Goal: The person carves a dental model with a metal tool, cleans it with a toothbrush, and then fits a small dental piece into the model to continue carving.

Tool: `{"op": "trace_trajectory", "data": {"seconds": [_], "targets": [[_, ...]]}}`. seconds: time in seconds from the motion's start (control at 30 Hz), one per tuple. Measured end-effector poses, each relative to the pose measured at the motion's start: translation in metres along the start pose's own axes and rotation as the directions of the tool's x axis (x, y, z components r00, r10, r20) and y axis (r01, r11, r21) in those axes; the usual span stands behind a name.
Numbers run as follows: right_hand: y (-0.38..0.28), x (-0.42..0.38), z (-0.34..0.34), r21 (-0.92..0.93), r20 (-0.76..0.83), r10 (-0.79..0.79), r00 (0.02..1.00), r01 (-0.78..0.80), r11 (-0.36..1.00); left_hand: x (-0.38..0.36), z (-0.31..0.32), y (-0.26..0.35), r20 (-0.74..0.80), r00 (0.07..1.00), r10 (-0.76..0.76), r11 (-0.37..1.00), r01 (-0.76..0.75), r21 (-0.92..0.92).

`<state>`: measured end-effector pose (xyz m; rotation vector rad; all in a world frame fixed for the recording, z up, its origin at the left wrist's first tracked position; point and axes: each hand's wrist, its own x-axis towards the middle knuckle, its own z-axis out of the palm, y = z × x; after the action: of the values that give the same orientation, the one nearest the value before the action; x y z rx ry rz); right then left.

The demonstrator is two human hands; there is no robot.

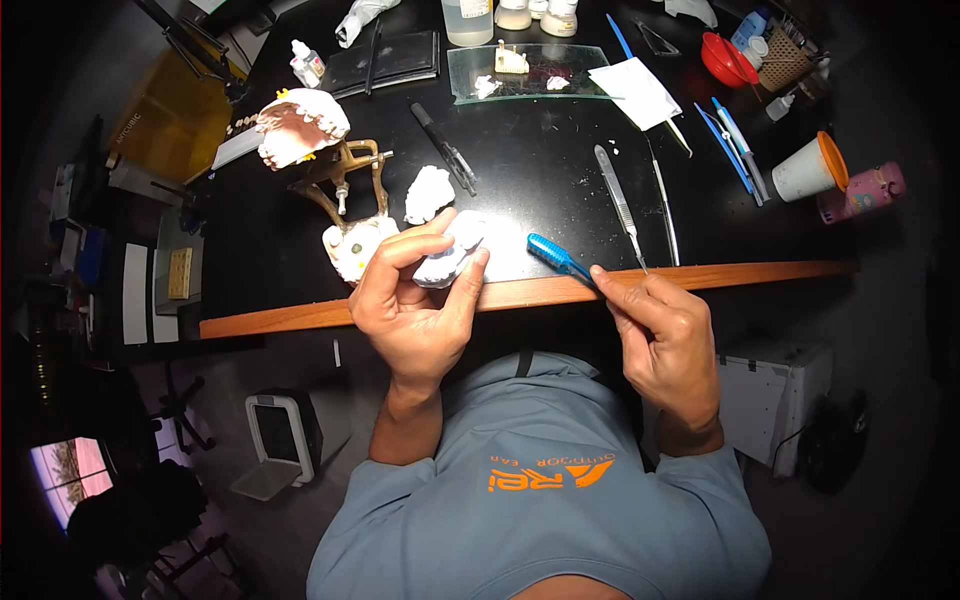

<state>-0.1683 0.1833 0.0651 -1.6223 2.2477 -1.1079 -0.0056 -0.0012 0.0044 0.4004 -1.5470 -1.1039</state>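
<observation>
Near the front edge of the table, my left hand (415, 315) grips a white plaster piece (438, 268), which looks like a dental cast; the fingers hide part of it. My right hand (665, 340) is closed around the handle of a blue toothbrush (550, 252). The brush head points left toward the plaster, with a gap between them. Just beyond my left hand lies a white lump (428, 194), either tissue or plaster. To its left stands a brass articulator (350, 165), opened, carrying an upper dental cast (300, 125) and a lower base (355, 246).
A black pen (443, 147), a scalpel (616, 195) and a thin metal tool (664, 205) lie on the black table. Farther back is a glass slab (530, 90) with a small cast. An orange-rimmed cup (805, 170) and pink can (868, 192) stand right. A wooden edge (270, 319) borders the front.
</observation>
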Motion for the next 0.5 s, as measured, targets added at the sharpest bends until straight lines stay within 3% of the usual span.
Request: {"op": "trace_trajectory", "data": {"seconds": [0.07, 0.17, 0.3, 0.37, 0.43, 0.5], "targets": [[-0.005, -0.002, -0.004, 0.000, 0.055, -0.028, 0.998, 0.028, 1.000, -0.001, -0.004, -0.001, 0.048, 0.999, 0.011, 1.000, -0.012, 0.012], [-0.007, -0.006, 0.000, -0.046, 0.149, -0.040, 0.988, 0.047, 0.998, 0.001, 0.002, 0.001, -0.023, 1.000, -0.008, 1.000, 0.008, -0.011], [0.000, 0.011, -0.006, -0.217, -0.032, 0.046, 0.998, -0.052, 0.975, 0.000, 0.001, -0.001, -0.022, 1.000, 0.001, 1.000, -0.001, -0.005], [0.002, 0.013, -0.008, -0.141, -0.039, 0.051, 0.998, -0.056, 0.988, 0.001, 0.001, 0.001, -0.016, 1.000, -0.002, 1.000, 0.002, -0.004], [-0.006, 0.010, -0.006, -0.089, 0.034, -0.085, 0.996, 0.088, 0.992, 0.002, 0.001, 0.001, -0.020, 1.000, 0.019, 1.000, -0.019, 0.000], [-0.014, 0.006, 0.001, -0.050, 0.154, -0.024, 0.988, 0.032, 0.998, 0.001, 0.001, 0.000, -0.020, 1.000, 0.023, 1.000, -0.023, 0.004]]}}
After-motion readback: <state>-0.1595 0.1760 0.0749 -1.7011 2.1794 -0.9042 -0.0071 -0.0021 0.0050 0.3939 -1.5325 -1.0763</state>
